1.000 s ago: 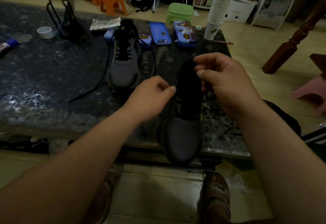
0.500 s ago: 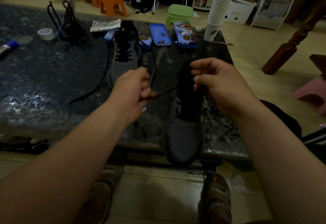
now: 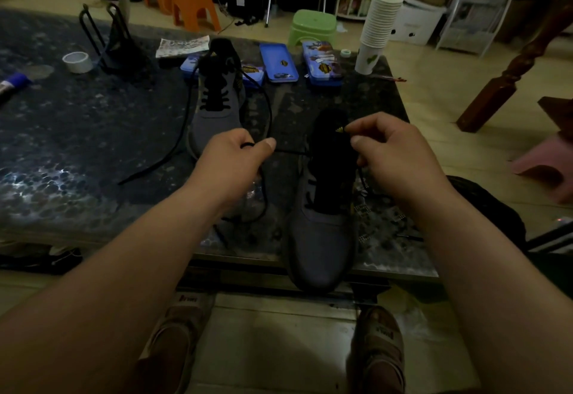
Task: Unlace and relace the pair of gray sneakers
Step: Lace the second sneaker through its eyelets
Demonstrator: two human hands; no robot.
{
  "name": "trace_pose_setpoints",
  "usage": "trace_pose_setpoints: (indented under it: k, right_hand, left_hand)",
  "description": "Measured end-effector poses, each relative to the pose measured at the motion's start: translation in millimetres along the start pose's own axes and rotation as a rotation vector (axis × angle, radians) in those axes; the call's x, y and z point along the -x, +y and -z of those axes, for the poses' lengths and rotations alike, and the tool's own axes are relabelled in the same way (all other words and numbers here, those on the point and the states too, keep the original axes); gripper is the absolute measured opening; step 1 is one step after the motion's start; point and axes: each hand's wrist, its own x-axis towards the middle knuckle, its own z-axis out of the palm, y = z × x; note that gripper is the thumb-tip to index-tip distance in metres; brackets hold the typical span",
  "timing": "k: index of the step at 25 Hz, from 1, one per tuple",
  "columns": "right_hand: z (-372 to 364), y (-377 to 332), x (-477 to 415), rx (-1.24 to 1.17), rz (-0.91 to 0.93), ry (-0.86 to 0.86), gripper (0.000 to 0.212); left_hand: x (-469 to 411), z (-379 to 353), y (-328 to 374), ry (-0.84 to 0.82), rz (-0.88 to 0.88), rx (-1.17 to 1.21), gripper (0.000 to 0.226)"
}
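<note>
Two gray sneakers stand on a dark speckled table (image 3: 77, 145). The near sneaker (image 3: 322, 238) has its toe over the front edge and a black tongue raised. My left hand (image 3: 235, 164) pinches its black lace (image 3: 288, 152), pulled taut to the left from the eyelets. My right hand (image 3: 393, 158) grips the tongue and upper eyelet area, with another lace strand hanging below it. The far sneaker (image 3: 217, 105) lies behind my left hand, partly laced, with its loose black lace (image 3: 164, 158) trailing across the table.
Blue tins (image 3: 279, 63) line the back of the table, by a stack of paper cups (image 3: 379, 31). A tape roll (image 3: 77, 62) and a black wire stand (image 3: 114, 43) are at the back left. Stools and a wooden leg (image 3: 508, 77) stand on the floor.
My left hand drew the lace out leftward from the near sneaker, away from my right hand, and now holds it taut. My right hand stayed at the tongue.
</note>
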Motion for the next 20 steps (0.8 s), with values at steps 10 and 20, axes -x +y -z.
trace_pose_setpoints:
  k: [10,20]
  right_hand:
    - [1.4,9.3,-4.6,0.183,0.111,-0.012,0.014]
    - [7.7,35.3,6.3,0.199,-0.121,-0.157,0.015]
  left_hand:
    - [6.1,7.9,-1.5,0.149,-0.22,-0.427,0.025]
    - [35.4,-35.4,17.8,-0.107,-0.635,-0.48,0.021]
